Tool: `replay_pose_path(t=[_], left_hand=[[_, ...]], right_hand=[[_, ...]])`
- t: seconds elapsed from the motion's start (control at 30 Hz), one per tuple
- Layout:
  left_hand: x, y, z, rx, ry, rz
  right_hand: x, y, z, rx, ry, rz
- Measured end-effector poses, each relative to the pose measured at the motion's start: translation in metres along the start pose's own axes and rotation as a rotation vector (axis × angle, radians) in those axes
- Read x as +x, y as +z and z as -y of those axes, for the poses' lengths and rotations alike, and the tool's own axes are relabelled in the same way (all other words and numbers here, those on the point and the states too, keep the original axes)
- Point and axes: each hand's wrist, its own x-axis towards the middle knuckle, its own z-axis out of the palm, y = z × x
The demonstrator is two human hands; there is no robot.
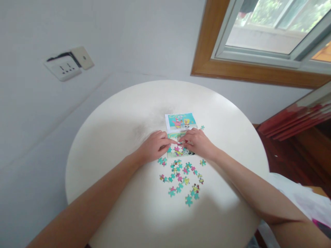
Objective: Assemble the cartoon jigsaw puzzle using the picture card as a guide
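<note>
Both hands meet over a partly filled puzzle board [172, 154] on the round white table [116, 137]. My left hand [156, 145] rests at its left side, index finger stretched toward the middle and the other fingers curled; nothing shows in it. From the right, my right hand [198, 141] pinches a small puzzle piece [179, 143] near that fingertip. Beyond the board lies a picture card [182, 121] with a pink and a yellow cartoon figure on teal. Several loose puzzle pieces [179, 176], teal, pink and yellow, are scattered on the near side.
One loose teal piece [202, 127] lies right of the card. Behind the table are a white wall with a socket [64, 67] and a wood-framed window [258, 70]. Red fabric [297, 119] hangs at the right; white cloth [297, 196] is beside the table's right edge.
</note>
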Motion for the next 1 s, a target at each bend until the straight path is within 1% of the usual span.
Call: replay_pose_path(t=[0.27,0.37,0.5,0.67,0.83,1.0], left_hand=[[0.001,0.000,0.000,-0.012,0.020,-0.013],[0.001,0.001,-0.001,-0.022,-0.004,-0.028],[0.001,0.001,-0.001,-0.030,-0.047,-0.045],[0.001,0.000,-0.001,-0.036,-0.049,-0.039],[0.000,0.000,-0.001,-0.028,-0.034,-0.039],[0.003,0.000,-0.003,-0.025,-0.064,-0.061]], right_hand=[[0.006,0.000,0.002,0.024,0.047,0.034],[0.008,-0.001,0.004,0.054,0.048,0.046],[0.008,-0.001,0.005,0.020,0.080,0.031],[0.008,0.002,0.004,-0.027,0.104,0.013],[0.010,0.005,0.003,0.022,0.115,0.005],[0.010,0.003,0.006,0.071,0.112,-0.019]])
